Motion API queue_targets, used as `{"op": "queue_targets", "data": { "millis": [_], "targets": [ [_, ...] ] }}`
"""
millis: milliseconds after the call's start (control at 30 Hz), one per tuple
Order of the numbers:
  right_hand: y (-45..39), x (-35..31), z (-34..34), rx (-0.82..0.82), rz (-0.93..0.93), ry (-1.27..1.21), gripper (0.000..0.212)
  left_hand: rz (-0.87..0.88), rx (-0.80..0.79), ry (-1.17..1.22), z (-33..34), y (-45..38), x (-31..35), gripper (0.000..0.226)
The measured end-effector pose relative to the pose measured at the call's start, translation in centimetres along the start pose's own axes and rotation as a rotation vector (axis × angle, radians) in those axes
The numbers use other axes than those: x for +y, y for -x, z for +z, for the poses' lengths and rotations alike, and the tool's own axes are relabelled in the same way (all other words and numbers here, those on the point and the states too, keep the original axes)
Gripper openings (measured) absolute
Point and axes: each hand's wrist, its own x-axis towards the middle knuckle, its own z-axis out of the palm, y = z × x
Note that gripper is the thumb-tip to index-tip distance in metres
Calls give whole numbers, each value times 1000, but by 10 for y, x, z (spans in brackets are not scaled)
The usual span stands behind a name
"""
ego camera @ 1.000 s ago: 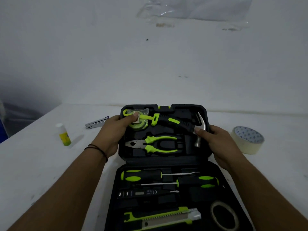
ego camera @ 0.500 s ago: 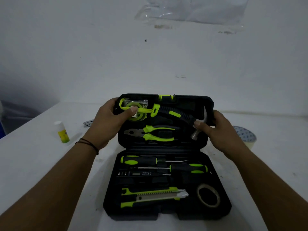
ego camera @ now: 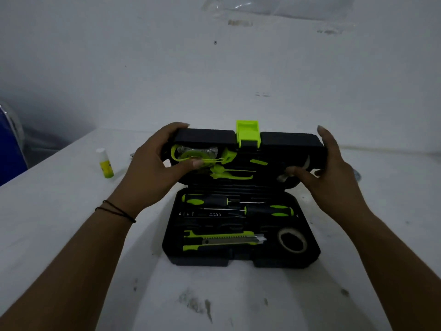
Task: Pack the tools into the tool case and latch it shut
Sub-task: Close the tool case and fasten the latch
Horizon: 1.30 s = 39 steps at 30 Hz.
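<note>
The black plastic tool-case lid [ego camera: 205,137] has swung up towards closing; left hand [ego camera: 152,168] grips its left end, right hand [ego camera: 334,170] seemingly steadies the right. Latching remains.

Both forearms are bare, without sleeves. A thin black cord bracelet [ego camera: 116,210] loops twice around the left wrist.

Hammer [ego camera: 290,174]: head mostly behind right hand [ego camera: 334,177]. Pliers [ego camera: 230,173]: jaws hidden by left hand [ego camera: 152,170]. Label print [ego camera: 210,214]: illegible. Both forearms cut off at bottom edge.
</note>
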Motion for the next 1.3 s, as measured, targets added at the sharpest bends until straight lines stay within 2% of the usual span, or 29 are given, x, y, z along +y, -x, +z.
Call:
{"op": "queue_targets", "data": {
  "millis": [67,233,333,567,767,900,1300],
  "targets": [
    [6,-7,-7,-17,-14,55,75,22,14,-61,-1,9,4,58],
    [19,-13,-18,-35,-80,150,49,77,63,-139,-1,30,8,53],
    [31,-12,-19,-35,-119,191,42,105,74,-171,1,43,7,52],
    [74,-13,-24,-213,-109,114,75,254,21,-387,2,71,1,45],
    [96,-6,-8,-92,-104,101,64,232,-37,-489,5,87,-9,59],
    [105,-5,-5,-75,-100,102,58,221,-53,-486,4,93,-13,65],
    [115,1,2,-125,-64,191,68,84,-173,-337,-2,97,-24,69]
  ]
}}
